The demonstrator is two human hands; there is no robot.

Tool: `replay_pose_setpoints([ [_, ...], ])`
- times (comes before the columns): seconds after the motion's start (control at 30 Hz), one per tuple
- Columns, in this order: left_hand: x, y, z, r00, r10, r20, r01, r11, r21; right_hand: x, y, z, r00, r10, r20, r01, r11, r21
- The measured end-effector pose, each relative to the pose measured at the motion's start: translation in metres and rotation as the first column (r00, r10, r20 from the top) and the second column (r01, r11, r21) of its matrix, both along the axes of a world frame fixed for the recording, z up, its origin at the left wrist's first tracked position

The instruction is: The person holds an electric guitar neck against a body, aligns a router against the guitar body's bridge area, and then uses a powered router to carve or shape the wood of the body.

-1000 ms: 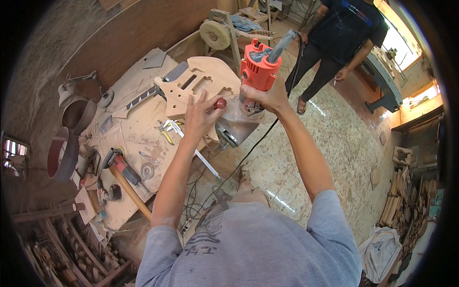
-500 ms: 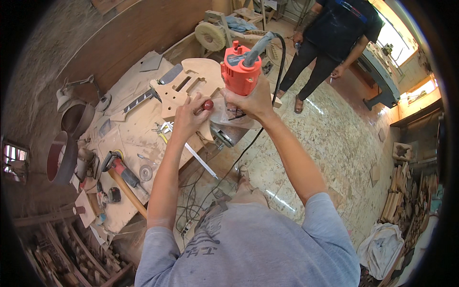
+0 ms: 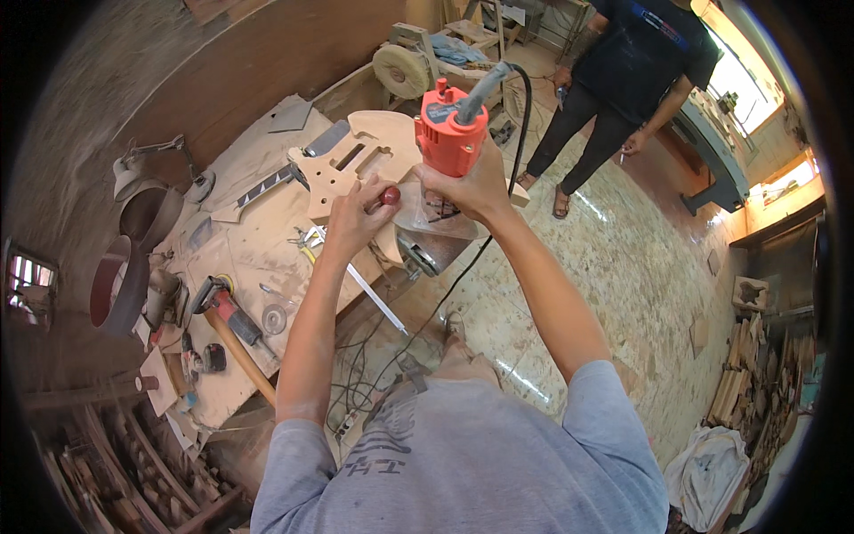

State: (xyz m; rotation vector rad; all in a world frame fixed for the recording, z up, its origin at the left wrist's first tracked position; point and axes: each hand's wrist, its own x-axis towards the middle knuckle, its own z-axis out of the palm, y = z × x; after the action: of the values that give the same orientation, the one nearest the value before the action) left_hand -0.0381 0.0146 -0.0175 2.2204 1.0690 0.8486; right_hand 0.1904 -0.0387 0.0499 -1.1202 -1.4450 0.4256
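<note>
Fingers of the right hand (image 3: pixel 471 182) wrap the upright orange trim router (image 3: pixel 451 133), while left hand (image 3: pixel 360 214) fingers pinch a red knob (image 3: pixel 390 195) just beside its base, both above the wooden guitar body (image 3: pixel 360 160), its long axis running leftward

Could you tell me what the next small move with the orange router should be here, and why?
Probably ease the orange router along the edge of the wooden guitar body. The right hand grips its housing and the left hand holds the red knob, so both hands seem set; the base sits at the body's near edge.
</note>
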Motion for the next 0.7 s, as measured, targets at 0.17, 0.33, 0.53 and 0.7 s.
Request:
replay_pose_setpoints([
  [0.17,-0.005,0.0,-0.007,0.999,0.038,-0.019,-0.037,0.997,0.067,-0.008,-0.005,0.005,0.999,-0.027,0.021,0.026,0.999,0.04],
  [0.33,-0.005,0.003,-0.002,0.997,0.071,0.001,-0.07,0.996,-0.051,-0.014,0.004,0.008,0.998,-0.055,0.023,0.053,0.994,0.092],
  [0.53,0.004,0.001,0.002,0.994,0.11,0.023,-0.109,0.993,-0.049,-0.003,0.012,0.01,1.0,0.026,-0.017,-0.026,0.999,-0.02],
  [0.7,0.0,-0.005,-0.004,0.997,0.067,0.037,-0.069,0.996,0.057,0.002,0.008,0.001,0.999,0.033,0.014,-0.033,0.999,-0.01],
])
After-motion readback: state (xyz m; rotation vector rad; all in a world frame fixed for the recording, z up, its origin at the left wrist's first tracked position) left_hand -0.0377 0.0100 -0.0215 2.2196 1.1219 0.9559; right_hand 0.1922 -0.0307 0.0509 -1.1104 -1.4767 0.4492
